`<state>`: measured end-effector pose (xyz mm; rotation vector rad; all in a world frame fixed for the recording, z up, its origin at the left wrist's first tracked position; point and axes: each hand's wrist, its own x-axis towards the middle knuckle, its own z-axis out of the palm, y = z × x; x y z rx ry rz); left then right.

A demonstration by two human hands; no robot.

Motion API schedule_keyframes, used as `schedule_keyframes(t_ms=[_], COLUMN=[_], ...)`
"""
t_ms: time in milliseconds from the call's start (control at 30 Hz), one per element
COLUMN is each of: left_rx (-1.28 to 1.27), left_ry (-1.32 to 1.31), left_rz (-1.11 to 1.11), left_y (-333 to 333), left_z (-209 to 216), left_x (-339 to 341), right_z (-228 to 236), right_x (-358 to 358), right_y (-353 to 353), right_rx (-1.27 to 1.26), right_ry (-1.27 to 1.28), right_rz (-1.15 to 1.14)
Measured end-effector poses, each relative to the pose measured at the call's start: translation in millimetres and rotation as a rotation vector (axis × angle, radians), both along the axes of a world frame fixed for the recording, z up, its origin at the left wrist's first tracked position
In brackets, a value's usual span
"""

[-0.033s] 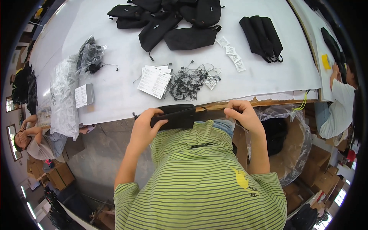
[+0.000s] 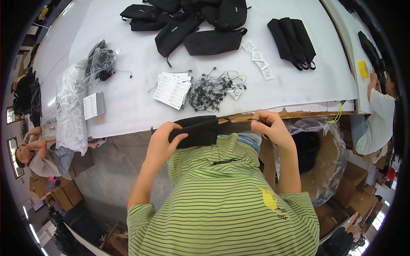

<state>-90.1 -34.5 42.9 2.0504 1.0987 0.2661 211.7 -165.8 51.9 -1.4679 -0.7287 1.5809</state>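
At the front edge of the table, my left hand [image 2: 164,135] is closed around the left part of a black fabric pouch [image 2: 200,131], thumb on the near side. A dark loop [image 2: 225,120] sticks out at the pouch's right end. To the right of it and apart from the pouch, my right hand [image 2: 269,127] is in a pinch, with a thin dark cord [image 2: 255,120] at its fingertips; where the cord leads is hard to see. Just beyond the pouch lie a tangle of black tag strings [image 2: 209,94] and a stack of white printed cards [image 2: 172,90].
More black pouches [image 2: 213,42] lie heaped at the back, with several lined up [image 2: 291,42] on the right. Small white labels [image 2: 262,65], a second card stack [image 2: 94,106] and plastic bags [image 2: 72,111] share the table. A plastic-lined carton [image 2: 329,158] stands below right. Two other people are nearby.
The pouch has tipped slightly, showing more of its near face, and my left hand has shifted a little right. The dark cord at my right fingertips shows more plainly.
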Motion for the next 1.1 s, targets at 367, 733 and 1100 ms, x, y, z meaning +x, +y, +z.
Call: schedule_keyframes(t_ms=[367, 733, 1100], left_rx=[0.108, 0.069, 0.673], left_ry=[-0.098, -0.130, -0.386], left_rz=[0.006, 0.090, -0.122], left_y=[-4.9, -19.5, -28.4], left_z=[-0.7, -2.4, 4.0], left_x=[-2.6, -5.2, -7.4], right_z=[11.9, 22.3, 21.1], right_x=[19.0, 43.3, 66.6], right_y=[4.6, -3.9, -30.2], right_rx=[0.175, 0.161, 0.728], right_ry=[-0.315, -0.350, 0.060], right_rz=[0.139, -0.172, 0.117])
